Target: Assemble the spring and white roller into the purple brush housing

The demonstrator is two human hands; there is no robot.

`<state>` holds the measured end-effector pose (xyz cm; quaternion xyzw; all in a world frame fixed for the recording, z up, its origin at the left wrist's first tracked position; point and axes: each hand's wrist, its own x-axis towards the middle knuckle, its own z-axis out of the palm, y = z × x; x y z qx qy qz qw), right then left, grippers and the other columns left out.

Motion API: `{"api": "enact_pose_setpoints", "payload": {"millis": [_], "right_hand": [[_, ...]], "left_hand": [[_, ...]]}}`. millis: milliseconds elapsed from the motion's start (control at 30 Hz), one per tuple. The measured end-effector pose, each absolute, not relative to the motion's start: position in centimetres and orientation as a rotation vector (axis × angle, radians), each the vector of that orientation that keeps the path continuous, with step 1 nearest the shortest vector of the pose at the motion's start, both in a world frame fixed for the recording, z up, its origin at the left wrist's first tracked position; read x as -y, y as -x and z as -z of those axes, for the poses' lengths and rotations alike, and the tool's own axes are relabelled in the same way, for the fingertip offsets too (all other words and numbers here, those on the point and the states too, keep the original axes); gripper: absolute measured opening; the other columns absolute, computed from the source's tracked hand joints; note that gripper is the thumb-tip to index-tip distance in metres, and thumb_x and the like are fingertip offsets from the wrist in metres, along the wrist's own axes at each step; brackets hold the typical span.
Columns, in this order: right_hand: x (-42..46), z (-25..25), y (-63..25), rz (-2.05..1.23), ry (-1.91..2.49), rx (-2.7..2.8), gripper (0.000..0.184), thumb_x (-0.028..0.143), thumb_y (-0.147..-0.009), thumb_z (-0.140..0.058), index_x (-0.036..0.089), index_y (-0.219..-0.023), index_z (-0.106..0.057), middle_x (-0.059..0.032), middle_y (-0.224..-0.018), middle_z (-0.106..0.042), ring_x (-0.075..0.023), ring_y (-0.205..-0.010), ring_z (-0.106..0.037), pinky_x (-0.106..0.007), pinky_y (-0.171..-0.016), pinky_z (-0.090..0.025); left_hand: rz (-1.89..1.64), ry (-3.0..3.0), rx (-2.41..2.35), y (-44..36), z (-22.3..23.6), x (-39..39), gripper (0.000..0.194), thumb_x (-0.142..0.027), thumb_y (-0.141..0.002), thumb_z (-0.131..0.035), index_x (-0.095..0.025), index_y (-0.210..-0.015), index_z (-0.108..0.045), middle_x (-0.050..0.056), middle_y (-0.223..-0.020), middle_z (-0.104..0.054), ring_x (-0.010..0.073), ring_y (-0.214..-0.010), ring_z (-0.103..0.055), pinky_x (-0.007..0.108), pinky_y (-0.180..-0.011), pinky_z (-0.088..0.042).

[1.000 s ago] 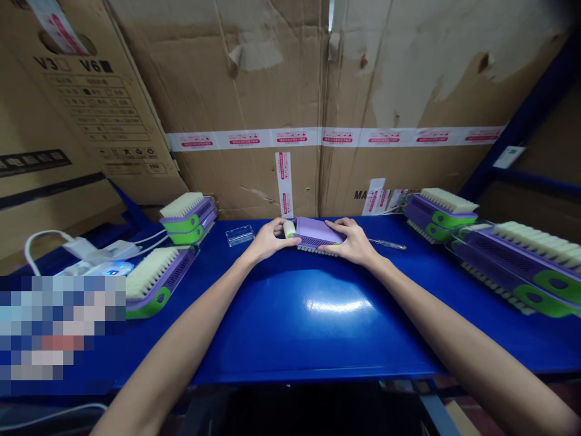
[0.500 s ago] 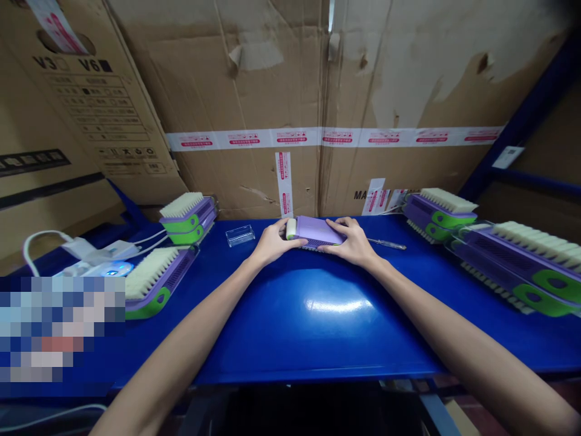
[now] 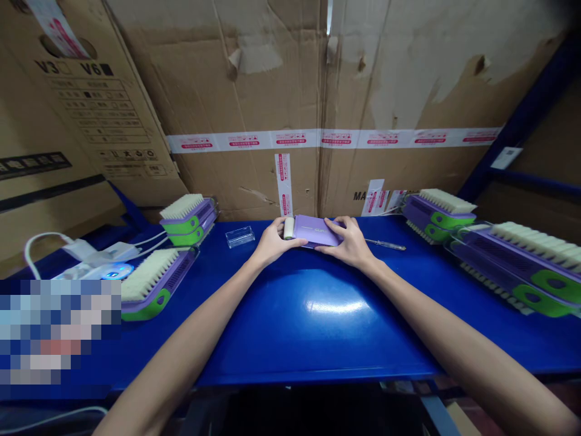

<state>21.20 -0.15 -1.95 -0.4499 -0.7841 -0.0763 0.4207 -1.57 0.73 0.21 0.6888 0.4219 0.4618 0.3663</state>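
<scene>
A purple brush unit [image 3: 315,231] with a pale roller end lies at the far middle of the blue table [image 3: 318,321]. My left hand [image 3: 272,241] grips its left end by the roller, fingers curled round it. My right hand [image 3: 348,242] is closed on its right end, fingers over the top. Both forearms stretch forward across the table.
Purple and green brushes with cream bristles lie at the left [image 3: 157,278], back left [image 3: 188,215] and right [image 3: 512,254]. A clear plastic cover [image 3: 239,235] and a screwdriver [image 3: 385,244] lie near the unit. White cables and a charger [image 3: 97,257] sit far left. Cardboard boxes [image 3: 318,103] wall the back.
Both hands have tilted the purple unit up slightly, so more of its top face shows. The hands stayed on its two ends.
</scene>
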Motion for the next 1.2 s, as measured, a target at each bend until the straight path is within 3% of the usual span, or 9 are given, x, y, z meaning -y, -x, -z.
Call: {"api": "enact_pose_setpoints", "payload": {"millis": [200,567,800,900,1000,1067,1200], "right_hand": [[0.1,2.2,-21.1,0.07,1.128,1.952,0.076,0.062,-0.059,-0.073,0.021,-0.122,-0.062,-0.0128,-0.104,-0.056,-0.0305,-0.098,-0.053,-0.053,-0.088,-0.047],[0.5,1.9,-21.1,0.022,1.165,1.981,0.076,0.061,-0.057,-0.075,0.021,-0.12,-0.064,-0.0135,-0.108,-0.056,-0.0312,-0.103,-0.052,-0.054,-0.092,-0.044],[0.3,2.2,-21.4,0.131,1.117,1.983,0.072,0.061,-0.062,-0.071,0.021,-0.122,-0.062,-0.0139,-0.111,-0.053,-0.0313,-0.101,-0.05,-0.054,-0.089,-0.045],[0.3,2.1,-21.3,0.245,1.104,1.974,0.071,0.057,-0.065,-0.071,0.022,-0.125,-0.059,-0.0148,-0.114,-0.05,-0.0325,-0.103,-0.048,-0.056,-0.088,-0.044],[0.7,1.8,-21.1,0.357,1.041,1.991,0.066,0.053,-0.071,-0.068,0.021,-0.127,-0.056,-0.0162,-0.117,-0.047,-0.0329,-0.106,-0.045,-0.055,-0.091,-0.043],[0.9,1.6,-20.9,0.398,1.005,1.975,0.063,0.051,-0.074,-0.065,0.021,-0.128,-0.054,-0.0165,-0.118,-0.047,-0.0334,-0.108,-0.043,-0.055,-0.093,-0.041],[1.0,1.4,-20.9,0.394,1.027,1.887,0.064,0.052,-0.074,-0.065,0.024,-0.13,-0.051,-0.0154,-0.119,-0.046,-0.034,-0.11,-0.043,-0.057,-0.094,-0.039]], "left_hand": [[-1.144,-1.787,-1.148,2.0,-0.2,-0.9,0.078,-0.042,-0.049,-0.083,-0.015,-0.114,-0.05,0.016,-0.11,-0.067,0.0244,-0.095,-0.066,0.039,-0.085,-0.053],[-1.055,-2.136,-1.362,2.9,-0.3,-0.9,0.063,-0.055,-0.054,-0.075,-0.017,-0.102,-0.061,0.005,-0.089,-0.071,0.0216,-0.08,-0.067,0.032,-0.073,-0.053],[-1.037,-2.147,-1.196,2.4,-0.2,-0.6,0.068,-0.053,-0.062,-0.072,-0.021,-0.12,-0.056,0.007,-0.109,-0.069,0.0233,-0.096,-0.065,0.036,-0.087,-0.051],[-1.121,-1.918,-1.098,1.7,-0.1,-0.8,0.069,-0.053,-0.069,-0.066,-0.017,-0.126,-0.051,0.011,-0.116,-0.066,0.0237,-0.102,-0.064,0.036,-0.09,-0.05],[-1.17,-1.645,-1.03,1.6,0.0,-1.5,0.065,-0.053,-0.078,-0.055,-0.012,-0.127,-0.048,0.014,-0.105,-0.069,0.0216,-0.095,-0.066,0.035,-0.085,-0.051],[-1.166,-1.627,-1.037,2.3,0.0,-2.1,0.066,-0.05,-0.078,-0.057,-0.013,-0.131,-0.043,0.011,-0.095,-0.071,0.0199,-0.086,-0.067,0.033,-0.078,-0.053],[-1.376,-1.781,-1.53,5.9,-0.9,-3.2,0.049,-0.043,-0.082,-0.05,-0.015,-0.123,-0.05,0.009,-0.085,-0.069,0.0179,-0.071,-0.064,0.033,-0.07,-0.051]]}}
